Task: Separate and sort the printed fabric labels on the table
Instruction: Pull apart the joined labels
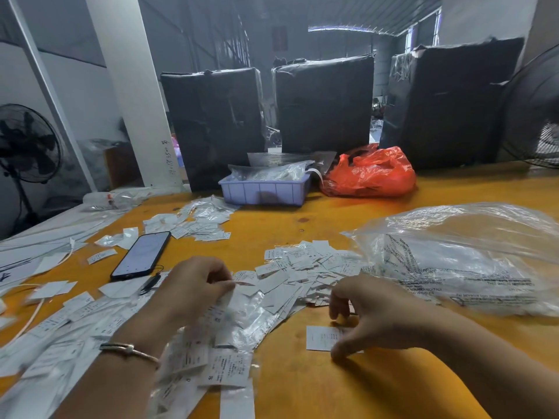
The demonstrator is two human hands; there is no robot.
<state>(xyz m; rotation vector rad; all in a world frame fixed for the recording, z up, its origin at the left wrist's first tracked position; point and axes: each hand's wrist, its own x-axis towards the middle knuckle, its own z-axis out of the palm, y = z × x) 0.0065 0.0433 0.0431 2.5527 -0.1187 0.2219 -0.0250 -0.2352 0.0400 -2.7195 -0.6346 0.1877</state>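
White printed fabric labels lie scattered over the yellow table [302, 388]. A loose heap of labels [305, 267] sits in the middle, and more labels mixed with small clear bags [242, 316] spread to the front left. My left hand [193, 285] hovers over that spread, fingers curled, pinching a label at its fingertips. My right hand [363, 316] is arched over a single label [320, 337] lying flat on the table; thumb and fingertips touch down around it. A further cluster of labels [199, 219] lies farther back.
A black phone [142, 255] lies left of centre. A large clear plastic bag [459, 255] fills the right side. At the back stand a lilac tray [263, 192], a red plastic bag [372, 173] and three black-wrapped boxes [323, 104]. Fans stand at both edges.
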